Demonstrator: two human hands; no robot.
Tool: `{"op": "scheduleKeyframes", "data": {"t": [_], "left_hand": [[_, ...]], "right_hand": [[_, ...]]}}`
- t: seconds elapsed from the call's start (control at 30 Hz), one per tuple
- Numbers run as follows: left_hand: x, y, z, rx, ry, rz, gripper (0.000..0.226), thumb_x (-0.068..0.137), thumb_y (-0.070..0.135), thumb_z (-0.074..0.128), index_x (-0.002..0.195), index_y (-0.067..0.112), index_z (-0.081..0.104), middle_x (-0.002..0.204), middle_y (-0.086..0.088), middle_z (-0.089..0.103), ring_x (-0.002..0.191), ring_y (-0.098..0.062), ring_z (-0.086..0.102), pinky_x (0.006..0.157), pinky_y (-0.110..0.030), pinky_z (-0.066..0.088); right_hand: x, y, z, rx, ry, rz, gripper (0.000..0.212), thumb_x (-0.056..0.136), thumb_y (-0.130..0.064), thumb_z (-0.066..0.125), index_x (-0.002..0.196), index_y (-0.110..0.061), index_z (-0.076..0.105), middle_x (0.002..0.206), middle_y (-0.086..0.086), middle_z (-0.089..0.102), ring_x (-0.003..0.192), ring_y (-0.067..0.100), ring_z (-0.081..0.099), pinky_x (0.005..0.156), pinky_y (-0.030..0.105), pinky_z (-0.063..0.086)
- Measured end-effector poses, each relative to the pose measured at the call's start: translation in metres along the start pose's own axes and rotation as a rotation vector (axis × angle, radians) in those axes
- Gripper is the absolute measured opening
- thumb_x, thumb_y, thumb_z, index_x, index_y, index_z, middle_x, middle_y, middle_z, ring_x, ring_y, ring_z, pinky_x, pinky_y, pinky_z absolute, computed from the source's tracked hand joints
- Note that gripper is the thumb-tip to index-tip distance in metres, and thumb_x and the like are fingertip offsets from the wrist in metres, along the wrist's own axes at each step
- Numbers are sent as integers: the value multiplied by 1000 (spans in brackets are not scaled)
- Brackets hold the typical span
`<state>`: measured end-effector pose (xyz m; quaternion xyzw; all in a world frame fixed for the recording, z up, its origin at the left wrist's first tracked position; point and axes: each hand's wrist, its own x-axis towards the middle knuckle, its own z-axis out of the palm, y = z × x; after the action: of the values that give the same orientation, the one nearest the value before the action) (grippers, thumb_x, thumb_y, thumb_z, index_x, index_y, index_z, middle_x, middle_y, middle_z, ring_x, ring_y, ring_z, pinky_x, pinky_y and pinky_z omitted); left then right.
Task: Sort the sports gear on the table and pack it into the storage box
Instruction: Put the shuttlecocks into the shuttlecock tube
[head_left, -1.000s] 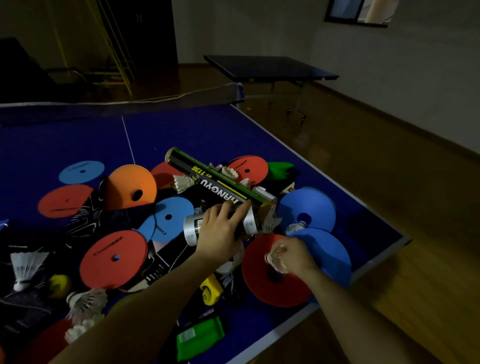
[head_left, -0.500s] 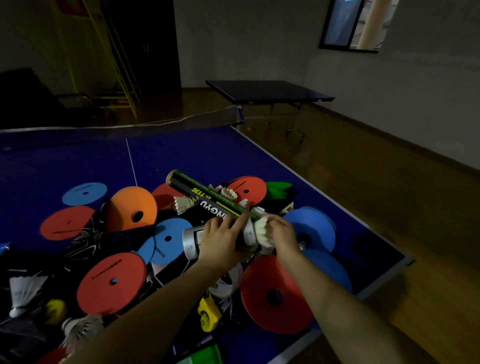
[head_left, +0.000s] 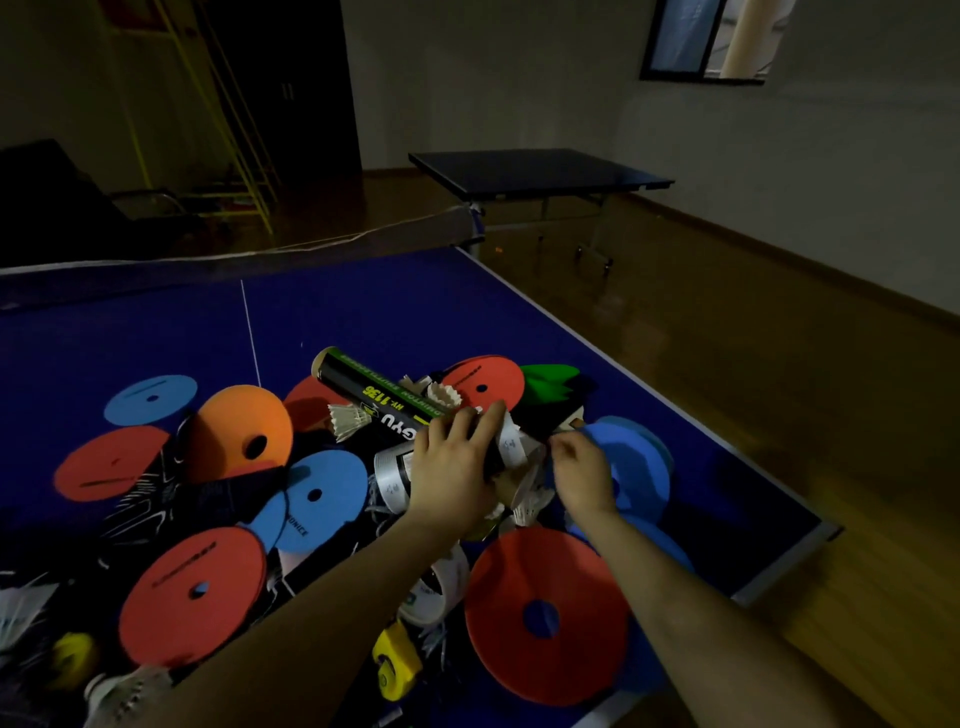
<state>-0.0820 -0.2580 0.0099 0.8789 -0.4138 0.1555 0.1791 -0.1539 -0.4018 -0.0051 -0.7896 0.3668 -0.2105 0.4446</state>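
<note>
Two hands are seen working over a large blue bench (head_left: 156, 332), whose near half is covered with scattered sports gear. A second, dark table (head_left: 535, 169) is seen well beyond it, on the wooden floor at the far right. Among the largest pieces are flat discs: a red disc (head_left: 545, 613) lies near the front right edge, another red disc (head_left: 192, 592) lies to the left of the forearms, a tilted orange disc (head_left: 241, 431) stands farther back, and a blue disc (head_left: 639, 462) is placed at the right, partly hidden by the right hand. A long black shuttlecock tube (head_left: 363, 387) is laid slantwise across the middle of the pile, its far end pointing up and left. Its near end is clasped by the left hand (head_left: 452, 467), the fingers being curled over the top. The right hand (head_left: 579, 473) is held just beside the tube's near end with its fingers bent; whether anything is pinched in that grip cannot be told. A white shuttlecock (head_left: 345, 418) is seen touching the tube's left side, and a small yellow ball (head_left: 70, 657) lies at the near left.
</note>
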Motion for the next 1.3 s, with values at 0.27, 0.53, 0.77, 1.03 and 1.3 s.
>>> {"op": "scheduleKeyframes", "data": {"t": [0.27,0.53,0.77,1.03,1.3], "left_hand": [[5,-6,24,26,-32,-42,87,58,26,81,137,18,47,118,-9,62,98,-37,61,81,-49,49],[6,-9,26,10,-51,-50,84,60,31,78,137,16,47,116,-9,62,99,-38,60,82,-50,48],[6,-4,23,31,-10,-16,72,70,45,38,134,14,51,112,-9,64,93,-37,62,76,-49,51],[6,4,5,29,18,1,76,64,32,66,134,20,40,111,-8,65,93,-36,62,76,-47,51],[0,0,-7,71,-114,-148,84,86,39,60,152,29,9,148,0,32,131,-29,33,108,-40,26]], "right_hand": [[26,65,-19,-850,-370,-30,26,95,-22,41,92,-10,64,109,5,58,109,23,53,93,35,35],[31,77,-2,-1064,-515,27,32,95,-17,36,120,-15,56,126,3,54,122,22,42,107,40,18],[25,67,-6,-830,-266,-100,51,92,-11,45,142,-16,35,149,-2,32,135,16,32,114,42,11],[22,24,-13,-174,160,-136,31,98,-19,45,119,1,56,124,15,51,105,30,56,87,37,44],[2,-44,-1,278,172,-167,24,98,-23,47,102,-4,61,93,-1,55,75,4,50,57,-1,37]]}}
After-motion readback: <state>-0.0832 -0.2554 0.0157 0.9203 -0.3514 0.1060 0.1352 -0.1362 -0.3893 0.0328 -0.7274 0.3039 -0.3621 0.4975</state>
